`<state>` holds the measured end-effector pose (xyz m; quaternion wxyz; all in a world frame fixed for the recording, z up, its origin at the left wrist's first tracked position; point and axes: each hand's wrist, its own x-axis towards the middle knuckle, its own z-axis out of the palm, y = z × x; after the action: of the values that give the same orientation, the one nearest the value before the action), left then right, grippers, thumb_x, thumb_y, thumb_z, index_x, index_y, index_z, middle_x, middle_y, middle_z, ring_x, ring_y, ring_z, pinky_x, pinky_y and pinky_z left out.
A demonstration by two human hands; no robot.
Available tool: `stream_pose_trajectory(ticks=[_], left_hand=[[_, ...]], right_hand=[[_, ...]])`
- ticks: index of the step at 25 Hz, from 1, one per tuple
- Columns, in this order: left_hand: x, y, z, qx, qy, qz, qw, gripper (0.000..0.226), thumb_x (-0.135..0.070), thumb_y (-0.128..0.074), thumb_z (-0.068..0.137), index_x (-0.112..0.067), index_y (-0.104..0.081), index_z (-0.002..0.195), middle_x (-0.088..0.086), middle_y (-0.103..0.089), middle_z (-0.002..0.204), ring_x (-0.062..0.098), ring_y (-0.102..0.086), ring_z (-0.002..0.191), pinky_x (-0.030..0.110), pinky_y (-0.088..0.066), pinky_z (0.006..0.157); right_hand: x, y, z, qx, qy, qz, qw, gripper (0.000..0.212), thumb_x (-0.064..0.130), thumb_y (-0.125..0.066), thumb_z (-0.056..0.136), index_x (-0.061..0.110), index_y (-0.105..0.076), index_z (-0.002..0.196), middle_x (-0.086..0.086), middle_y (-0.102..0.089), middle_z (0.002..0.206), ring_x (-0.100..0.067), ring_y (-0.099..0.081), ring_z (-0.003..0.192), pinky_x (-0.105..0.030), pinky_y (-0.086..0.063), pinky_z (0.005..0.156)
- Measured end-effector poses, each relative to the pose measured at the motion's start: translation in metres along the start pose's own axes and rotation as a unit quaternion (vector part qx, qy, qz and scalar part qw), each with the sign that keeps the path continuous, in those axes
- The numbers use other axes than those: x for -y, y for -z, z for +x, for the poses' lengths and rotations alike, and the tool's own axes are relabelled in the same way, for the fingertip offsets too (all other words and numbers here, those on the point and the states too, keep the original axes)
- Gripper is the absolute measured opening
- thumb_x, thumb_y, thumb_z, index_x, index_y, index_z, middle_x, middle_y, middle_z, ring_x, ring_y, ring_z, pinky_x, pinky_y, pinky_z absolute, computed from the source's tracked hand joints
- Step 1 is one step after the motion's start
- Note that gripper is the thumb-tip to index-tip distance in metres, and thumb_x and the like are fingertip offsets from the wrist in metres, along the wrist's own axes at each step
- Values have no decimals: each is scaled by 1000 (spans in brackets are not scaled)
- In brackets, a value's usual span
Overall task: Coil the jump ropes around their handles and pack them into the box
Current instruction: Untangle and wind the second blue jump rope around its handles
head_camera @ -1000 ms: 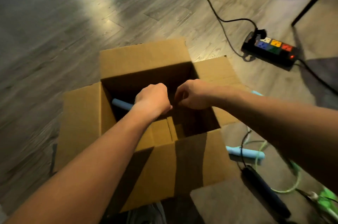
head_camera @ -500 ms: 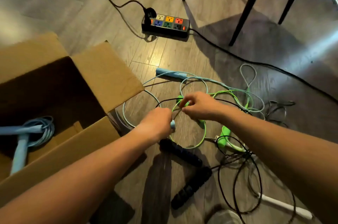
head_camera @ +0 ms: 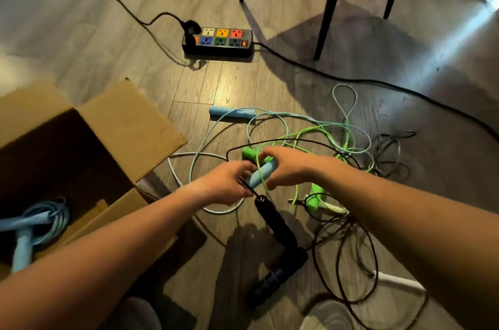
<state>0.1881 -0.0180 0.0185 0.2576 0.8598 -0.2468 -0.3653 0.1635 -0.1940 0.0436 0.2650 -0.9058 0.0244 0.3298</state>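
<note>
- left hand (head_camera: 229,185) grips the lower end of a light blue handle (head_camera: 263,173), fingers curled round it; right hand (head_camera: 289,167) grips the upper end, fingers curled over it
- handle spans the gap between the two hands; cannot tell if it is off the floor
- green cord (head_camera: 258,165) crosses over the handle between the hands; cannot tell if it is caught in either grip
- matching second blue handle (head_camera: 231,113) lies beyond the hands, well apart; pale blue cord (head_camera: 192,167) loops out to the left of and beyond the left hand
- handling, judged: handle looks foam-covered, so light, soft, grippy, not fragile; best held mid-shaft
- cord looks thin, floppy, a bit springy; coils likely slip off unless kept taut
- snag risk: blue, green and black cords tangled to the right of the right hand; needs slow pulling
- green handle (head_camera: 249,153) just behind the hands; black handles (head_camera: 275,219) just on the near side of them
- box (head_camera: 129,114) to the left of the left hand, open, coiled blue rope (head_camera: 46,217) already inside
</note>
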Motion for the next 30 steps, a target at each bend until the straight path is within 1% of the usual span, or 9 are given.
stream_pose_trajectory(ticks=[8,10,13,17,20,22,24,27,30], left_hand=[[-135,97,-84,-50,-171,59,982,29,-9,-79,79,-20,-72,104,-12,-68,92,10,-70,82,31,-59,75],[-166,104,-112,-79,-219,101,967,32,-6,-78,81,-19,-71,109,-15,-60,97,7,-67,80,23,-55,72],[-201,109,-150,-87,-238,134,958,39,-9,-74,86,-18,-66,123,-1,-52,120,17,-68,89,32,-58,82],[-228,104,-182,-80,-160,181,967,48,-26,-71,89,-26,-54,134,-4,-54,122,14,-62,96,30,-54,85],[-247,85,-196,-122,-198,-3,973,9,-23,-58,99,-25,-65,105,-3,-66,99,11,-65,83,31,-51,76],[-262,77,-206,-118,-197,-124,965,24,-21,-44,105,-20,-64,92,-2,-70,87,7,-66,70,24,-48,64],[-276,74,-217,-88,-193,-225,951,31,-24,-36,108,-11,-61,95,5,-70,82,10,-67,64,23,-48,57],[-289,77,-234,-91,-204,-326,919,31,-27,-38,107,-6,-62,110,13,-72,89,21,-71,75,26,-56,58],[-291,87,-242,-128,-210,-359,900,33,-28,-40,107,-4,-62,111,17,-71,98,29,-72,87,34,-60,66]], right_hand=[[37,117,-180,-63,113,37,991,25,24,-69,94,18,-73,118,-9,-76,91,-11,-73,72,-36,-60,75],[47,129,-227,-110,103,40,988,24,22,-68,94,13,-72,116,-8,-74,85,-12,-71,68,-38,-59,73],[64,146,-290,-211,61,69,973,19,17,-67,93,5,-73,106,-10,-72,79,-19,-70,63,-26,-56,58],[93,162,-346,-398,43,171,900,21,27,-67,90,7,-70,88,-9,-67,75,-17,-63,60,-27,-52,53],[115,161,-366,-497,101,234,829,24,36,-69,86,12,-72,83,-5,-66,75,-18,-62,68,-31,-51,61],[122,150,-370,-540,133,312,770,25,45,-70,86,20,-69,87,-5,-68,86,-20,-65,78,-35,-55,69],[119,135,-370,-479,135,369,785,28,55,-66,88,28,-67,98,-3,-70,97,-16,-66,84,-33,-57,75],[110,114,-364,-262,138,358,885,39,59,-63,88,29,-69,113,-2,-73,102,-16,-71,91,-38,-57,90],[109,112,-360,-113,196,408,884,38,43,-67,92,30,-61,127,-3,-71,121,-21,-68,114,-43,-50,102]])
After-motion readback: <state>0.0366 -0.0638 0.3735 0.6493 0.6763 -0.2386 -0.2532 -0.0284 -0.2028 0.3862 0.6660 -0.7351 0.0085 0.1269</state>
